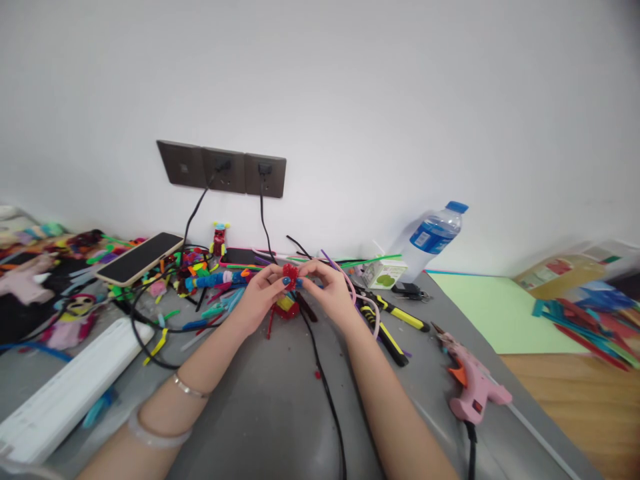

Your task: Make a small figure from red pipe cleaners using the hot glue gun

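A small red fuzzy piece [291, 272], seemingly pipe cleaner, is pinched between both hands above the grey table [260, 400]. My left hand [267, 290] grips its left side with thumb and fingers closed. From the right, my right hand [327, 288] pinches the same piece. Small blue spots show at the fingertips; whether they are nails or craft material I cannot tell. Below the hands lies more red fuzzy material [287, 311] with a yellow part. A blue fuzzy pipe cleaner length [220, 279] lies left of my left hand.
Yellow-and-black pliers [400, 312] and a pink glue gun [473, 383] lie to the right. A water bottle [435, 233] leans against the wall. Leftward are a phone [143, 257], a white power strip [75, 387] and several fuzzy figures. A black cable [320, 373] runs down the table.
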Motion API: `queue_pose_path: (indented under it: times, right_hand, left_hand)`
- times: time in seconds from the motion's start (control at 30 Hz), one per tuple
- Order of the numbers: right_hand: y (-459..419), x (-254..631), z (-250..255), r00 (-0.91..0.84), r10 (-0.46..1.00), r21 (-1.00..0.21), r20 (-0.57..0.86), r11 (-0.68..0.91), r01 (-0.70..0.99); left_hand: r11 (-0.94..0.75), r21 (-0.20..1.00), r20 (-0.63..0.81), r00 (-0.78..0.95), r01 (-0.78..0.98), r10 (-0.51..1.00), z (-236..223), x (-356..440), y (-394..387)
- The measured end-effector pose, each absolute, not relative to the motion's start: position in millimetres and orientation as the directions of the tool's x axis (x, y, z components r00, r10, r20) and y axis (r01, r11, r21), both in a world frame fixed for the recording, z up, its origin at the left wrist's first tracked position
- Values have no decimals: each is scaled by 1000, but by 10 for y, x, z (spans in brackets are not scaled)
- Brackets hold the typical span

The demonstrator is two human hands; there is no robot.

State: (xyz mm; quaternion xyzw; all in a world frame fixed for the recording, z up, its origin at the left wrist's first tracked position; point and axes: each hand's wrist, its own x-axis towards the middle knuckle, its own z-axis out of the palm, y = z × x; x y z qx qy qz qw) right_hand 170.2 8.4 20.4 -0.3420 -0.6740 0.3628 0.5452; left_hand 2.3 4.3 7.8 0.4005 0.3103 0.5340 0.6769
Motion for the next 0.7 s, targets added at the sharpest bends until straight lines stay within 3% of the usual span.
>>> queue_pose_path:
  times: [0.7]
  right_hand:
    - [92, 1702, 188, -169, 860, -867, 481, 496, 56]
  left_hand:
    - [92, 878, 22, 232, -469, 973, 64, 22, 39]
